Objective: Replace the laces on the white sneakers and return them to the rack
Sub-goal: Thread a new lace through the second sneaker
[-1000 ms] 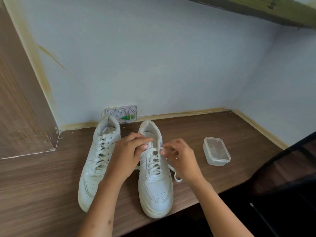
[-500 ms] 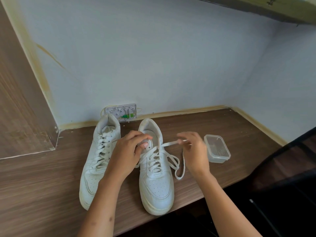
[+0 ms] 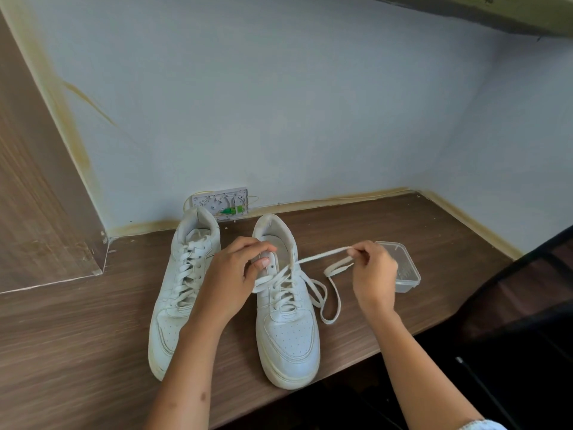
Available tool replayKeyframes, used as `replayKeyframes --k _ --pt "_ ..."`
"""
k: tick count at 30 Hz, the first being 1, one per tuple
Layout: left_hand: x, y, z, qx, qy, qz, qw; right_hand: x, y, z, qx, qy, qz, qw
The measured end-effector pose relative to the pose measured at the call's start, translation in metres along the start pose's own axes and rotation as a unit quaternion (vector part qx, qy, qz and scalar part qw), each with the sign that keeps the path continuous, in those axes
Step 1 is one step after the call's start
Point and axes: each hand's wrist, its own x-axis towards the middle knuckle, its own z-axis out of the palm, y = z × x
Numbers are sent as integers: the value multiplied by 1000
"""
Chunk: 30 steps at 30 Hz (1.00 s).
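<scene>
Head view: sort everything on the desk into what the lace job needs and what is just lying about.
Job:
- right sneaker
- its lace, pinched by the right hand
- left hand, gripping that sneaker's tongue
- left sneaker

Lying about:
- clear tub
- wall socket box
- dark chair

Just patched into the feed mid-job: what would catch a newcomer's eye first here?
The right hand pinches a white lace and holds it out sideways from the right sneaker, mid-desk, while the left hand grips that shoe's tongue. The left sneaker stands beside it, fully laced; a clear plastic container sits behind the right hand.
</scene>
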Motion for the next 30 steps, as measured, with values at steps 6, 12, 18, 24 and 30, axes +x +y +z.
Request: replayKeyframes --k 6,12,18,24,30 --pt "-1 0 1 -6 0 -1 1000 -5 -7 -1 -40 -157 -59 985" --pt "-1 0 0 -15 -5 -3 1000 -16 -26 14 10 -211 -200 957" --pt "-1 -1 -3 -17 -7 -16 1000 0 -3 -4 14 -20 -90 996" --pt "1 -2 -2 -20 -11 -18 1000 4 -2 -13 1 62 -104 993" --pt "1 -2 -3 -41 -16 -23 999 7 -3 -11 -13 -112 -119 986"
